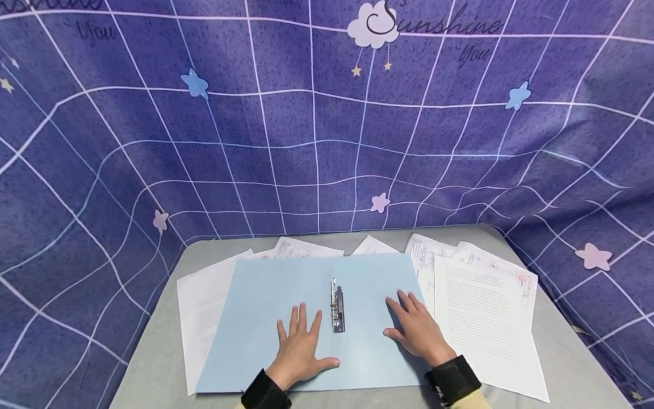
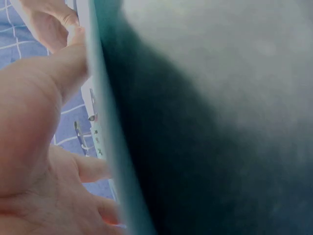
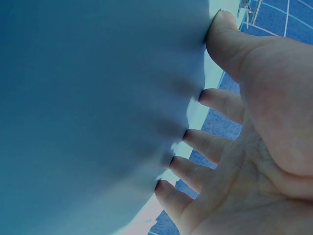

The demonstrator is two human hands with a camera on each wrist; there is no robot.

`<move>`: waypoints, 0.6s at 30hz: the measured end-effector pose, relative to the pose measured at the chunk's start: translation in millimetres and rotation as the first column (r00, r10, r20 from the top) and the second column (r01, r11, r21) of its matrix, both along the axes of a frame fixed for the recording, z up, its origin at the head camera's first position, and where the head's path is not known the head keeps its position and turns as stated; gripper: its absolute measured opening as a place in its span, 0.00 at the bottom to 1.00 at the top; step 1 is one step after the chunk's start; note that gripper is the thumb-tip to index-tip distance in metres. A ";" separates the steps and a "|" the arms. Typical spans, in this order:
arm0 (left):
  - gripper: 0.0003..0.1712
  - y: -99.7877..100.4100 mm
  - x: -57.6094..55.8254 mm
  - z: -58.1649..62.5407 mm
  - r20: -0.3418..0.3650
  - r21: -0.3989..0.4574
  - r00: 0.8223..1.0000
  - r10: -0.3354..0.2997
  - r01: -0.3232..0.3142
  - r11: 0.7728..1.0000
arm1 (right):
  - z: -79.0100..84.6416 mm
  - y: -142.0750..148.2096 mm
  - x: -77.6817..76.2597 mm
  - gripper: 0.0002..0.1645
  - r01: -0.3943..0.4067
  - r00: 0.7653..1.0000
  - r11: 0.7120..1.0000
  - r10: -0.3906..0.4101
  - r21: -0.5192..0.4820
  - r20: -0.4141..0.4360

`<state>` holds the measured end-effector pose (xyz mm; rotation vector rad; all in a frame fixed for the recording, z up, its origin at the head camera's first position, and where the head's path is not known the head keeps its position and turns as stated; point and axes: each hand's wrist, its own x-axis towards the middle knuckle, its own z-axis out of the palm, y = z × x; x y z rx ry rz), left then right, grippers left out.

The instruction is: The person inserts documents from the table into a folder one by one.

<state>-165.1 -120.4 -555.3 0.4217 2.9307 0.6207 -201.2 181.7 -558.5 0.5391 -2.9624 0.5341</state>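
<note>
A light blue folder (image 1: 276,287) lies spread open and flat on the table, with a metal lever clip (image 1: 338,309) standing near its middle. On the folder's lower left part, just left of the clip, rests my left hand (image 1: 301,349), fingers spread and straight. My right hand (image 1: 420,334) touches the right part with its fingertips, thumb held apart. In the right wrist view the fingertips of the right hand (image 3: 220,152) press on the pale blue surface. The left wrist view shows the left hand (image 2: 34,122) close against the folder. Neither hand holds anything.
Printed sheets (image 1: 477,307) lie to the right, partly overlapping each other. Another printed sheet (image 1: 201,318) sticks out from under the folder's left side, and more papers (image 1: 306,248) show behind it. A purple star-patterned cloth (image 1: 286,125) hangs around the grey table (image 1: 148,375).
</note>
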 end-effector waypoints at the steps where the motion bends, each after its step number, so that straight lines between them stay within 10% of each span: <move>1: 0.64 0.2 0.0 0.2 0.001 -0.009 1.000 -0.004 0.004 1.000 | 0.2 0.0 -0.1 0.43 -0.001 1.000 1.000 0.001 -0.002 -0.003; 18: 0.65 1.6 -5.6 -0.2 0.047 -0.045 0.999 0.009 -0.006 0.999 | 5.0 0.1 -0.4 0.43 -0.004 1.000 1.000 0.003 0.013 0.027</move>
